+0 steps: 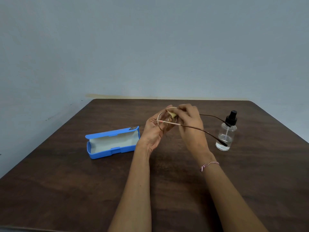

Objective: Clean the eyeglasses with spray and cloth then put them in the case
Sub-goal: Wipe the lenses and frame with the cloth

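Dark brown wood-grain table (66, 190), far edge against a pale blue wall. Blue case (112, 143) lies left of the table's middle, lid open, pale lining showing, long side roughly parallel to the far edge. Clear spray bottle (226, 133) with a black pump top stands upright near the right edge, well apart from the case.

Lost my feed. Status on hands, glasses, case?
Left hand holds thin gold-rimmed eyeglasses. Right hand pinches yellow cloth on lens. Blue plastic case open, unobstructed.
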